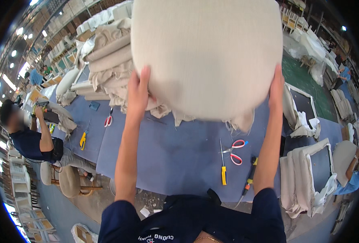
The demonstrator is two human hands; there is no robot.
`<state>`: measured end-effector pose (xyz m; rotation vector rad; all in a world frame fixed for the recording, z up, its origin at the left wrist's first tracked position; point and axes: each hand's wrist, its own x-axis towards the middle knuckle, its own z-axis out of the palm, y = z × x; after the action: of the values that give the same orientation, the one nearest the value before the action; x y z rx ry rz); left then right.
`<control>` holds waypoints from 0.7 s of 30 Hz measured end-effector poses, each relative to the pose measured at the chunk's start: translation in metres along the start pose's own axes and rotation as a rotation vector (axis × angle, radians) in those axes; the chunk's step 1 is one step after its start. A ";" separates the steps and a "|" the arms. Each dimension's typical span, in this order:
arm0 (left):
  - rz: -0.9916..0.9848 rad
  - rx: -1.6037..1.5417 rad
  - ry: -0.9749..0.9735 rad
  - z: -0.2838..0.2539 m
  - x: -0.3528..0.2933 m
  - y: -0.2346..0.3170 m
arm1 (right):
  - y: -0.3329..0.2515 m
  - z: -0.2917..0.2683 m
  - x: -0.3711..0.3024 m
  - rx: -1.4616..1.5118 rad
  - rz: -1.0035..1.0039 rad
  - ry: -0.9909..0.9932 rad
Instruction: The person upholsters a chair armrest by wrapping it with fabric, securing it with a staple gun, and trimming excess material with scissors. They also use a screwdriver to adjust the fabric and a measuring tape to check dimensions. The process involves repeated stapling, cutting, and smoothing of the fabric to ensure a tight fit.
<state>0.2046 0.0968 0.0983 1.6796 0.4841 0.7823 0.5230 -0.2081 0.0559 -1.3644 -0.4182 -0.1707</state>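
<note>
A large beige upholstered chair seat (pixel 208 52) is raised over the blue-grey work table (pixel 167 154), its smooth rounded face toward me. My left hand (pixel 140 91) grips its left edge, thumb on the fabric. On the opposite edge my right hand (pixel 276 89) presses, its other fingers mostly hidden behind the seat. Loose, frayed fabric (pixel 244 119) shows below the seat's lower edge. Between my forearms, nearer the right one, lie red-handled scissors (pixel 237 158) and a yellow-handled screwdriver (pixel 224 174). A dark tool with yellow and orange parts (pixel 250 176) lies partly behind my right forearm.
Folded beige fabric (pixel 110 52) is piled at the back left. Another screwdriver (pixel 82 139) and red-handled scissors (pixel 108 120) lie at left. A co-worker (pixel 38 133) handles a tool at the left edge. Padded seats and frames (pixel 305 174) stand at right.
</note>
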 end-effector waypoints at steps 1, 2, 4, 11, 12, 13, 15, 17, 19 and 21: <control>0.042 -0.006 0.026 0.002 0.010 0.000 | -0.008 0.011 0.019 0.011 0.061 -0.094; 0.097 -0.025 0.041 0.012 0.023 -0.002 | -0.005 0.013 0.024 -0.060 -0.012 -0.068; 0.123 0.008 -0.017 0.021 0.025 -0.022 | 0.008 0.013 0.033 -0.208 -0.164 0.001; -0.361 0.468 -0.284 -0.044 -0.187 -0.286 | 0.158 -0.093 -0.184 -0.280 0.066 0.050; -0.627 0.599 -0.328 -0.053 -0.212 -0.314 | 0.178 -0.114 -0.234 -0.321 0.206 -0.021; -0.894 0.728 -0.360 -0.062 -0.228 -0.330 | 0.174 -0.112 -0.280 -0.370 0.199 -0.122; -0.939 0.882 -0.448 -0.065 -0.237 -0.342 | 0.184 -0.131 -0.358 -0.329 0.478 -0.197; -0.989 0.984 -0.516 -0.058 -0.247 -0.355 | 0.174 -0.117 -0.393 -0.230 0.650 -0.137; -1.032 1.035 -0.581 -0.049 -0.255 -0.377 | 0.158 -0.088 -0.390 -0.149 0.715 -0.122; -0.977 1.000 -0.499 -0.049 -0.267 -0.392 | 0.145 -0.057 -0.365 -0.144 0.696 -0.192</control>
<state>0.0192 0.0471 -0.3380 2.0636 1.3128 -0.7107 0.2515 -0.2780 -0.2255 -1.5988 -0.0702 0.5151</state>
